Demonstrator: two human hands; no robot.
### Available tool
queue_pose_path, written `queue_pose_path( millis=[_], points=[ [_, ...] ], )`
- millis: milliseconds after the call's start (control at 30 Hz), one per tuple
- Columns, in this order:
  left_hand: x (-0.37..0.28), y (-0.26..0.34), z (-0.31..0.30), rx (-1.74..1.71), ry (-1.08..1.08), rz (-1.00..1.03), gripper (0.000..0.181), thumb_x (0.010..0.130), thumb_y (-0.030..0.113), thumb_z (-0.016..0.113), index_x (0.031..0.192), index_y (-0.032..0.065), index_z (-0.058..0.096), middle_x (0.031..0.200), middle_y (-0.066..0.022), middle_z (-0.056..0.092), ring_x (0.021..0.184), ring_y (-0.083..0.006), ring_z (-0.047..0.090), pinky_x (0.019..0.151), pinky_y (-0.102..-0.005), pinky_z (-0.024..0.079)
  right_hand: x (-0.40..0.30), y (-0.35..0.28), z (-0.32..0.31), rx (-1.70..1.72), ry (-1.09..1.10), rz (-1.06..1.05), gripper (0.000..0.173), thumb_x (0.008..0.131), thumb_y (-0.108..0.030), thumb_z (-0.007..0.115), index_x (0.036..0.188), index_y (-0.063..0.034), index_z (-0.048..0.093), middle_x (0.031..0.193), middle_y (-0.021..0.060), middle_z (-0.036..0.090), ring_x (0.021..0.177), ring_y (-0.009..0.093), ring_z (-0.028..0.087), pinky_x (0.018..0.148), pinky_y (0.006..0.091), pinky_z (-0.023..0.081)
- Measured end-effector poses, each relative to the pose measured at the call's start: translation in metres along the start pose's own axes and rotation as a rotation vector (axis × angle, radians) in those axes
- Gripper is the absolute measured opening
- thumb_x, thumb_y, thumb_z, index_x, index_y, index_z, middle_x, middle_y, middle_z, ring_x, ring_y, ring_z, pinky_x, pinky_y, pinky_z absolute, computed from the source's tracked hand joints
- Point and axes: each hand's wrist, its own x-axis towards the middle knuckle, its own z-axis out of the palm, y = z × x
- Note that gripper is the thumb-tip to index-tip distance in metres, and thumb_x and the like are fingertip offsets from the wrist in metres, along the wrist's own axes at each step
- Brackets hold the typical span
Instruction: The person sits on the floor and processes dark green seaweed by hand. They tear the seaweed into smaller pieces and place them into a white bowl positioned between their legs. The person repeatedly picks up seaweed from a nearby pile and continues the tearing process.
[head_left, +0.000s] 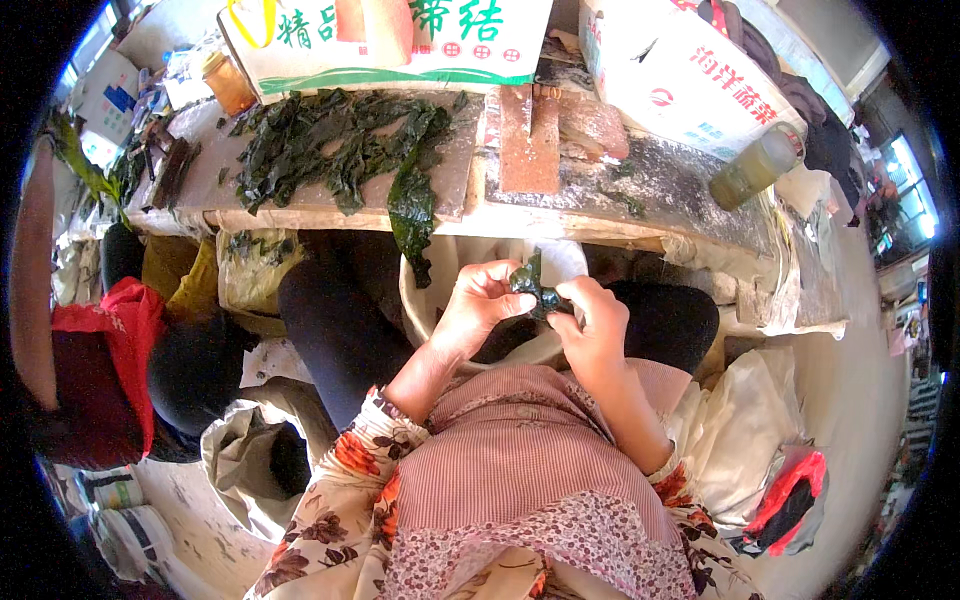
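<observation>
Above my lap, a short strip of dark green wet kelp (529, 277) is folded or twisted on itself, perhaps knotted. My left hand (476, 304) pinches one side of it between thumb and fingers. The other side is gripped by my right hand (596, 322). Below the hands, between my knees, stands a pale basin (568, 261), its inside partly hidden by them. On the worktable (465, 169) before me lies a spread heap of kelp (285, 146). One long kelp strip (411, 217) hangs from it over the front edge, left of my hands.
Two printed cardboard boxes (480, 60) (660, 82) stand at the back. An amber jar (229, 82), a reddish-brown slab (529, 169) and a greenish bottle (750, 172) rest on the table. At left sits another person with red cloth (135, 315). An open sack (225, 457) stands on the floor.
</observation>
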Motion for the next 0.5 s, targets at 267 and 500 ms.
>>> queue_pose_path(
  millis=[267, 500],
  points=[
    [0.011, 0.009, 0.009, -0.179, -0.141, -0.303, 0.006, 0.079, -0.001, 0.066, 0.083, -0.0006, 0.061, 0.074, -0.003, 0.062, 0.064, -0.0099, 0.058, 0.061, -0.0266, 0.053, 0.004, -0.001, -0.013, -0.102, 0.074, -0.241, 0.034, 0.06, 0.002, 0.062, 0.091, -0.0105, 0.063, 0.079, 0.0028, 0.057, 0.076, 0.024, 0.055, 0.068, 0.0354, 0.039],
    [0.004, 0.001, 0.014, 0.176, -0.05, -0.152, 0.02, 0.074, 0.001, 0.071, 0.088, 0.0004, 0.058, 0.08, -0.0022, 0.055, 0.076, -0.0109, 0.055, 0.066, -0.0252, 0.048, -0.003, 0.01, -0.012, -0.203, -0.015, -0.167, 0.032, 0.058, 0.008, 0.058, 0.085, -0.0081, 0.063, 0.075, 0.0065, 0.053, 0.071, 0.026, 0.052, 0.064, 0.0344, 0.038]
  ],
)
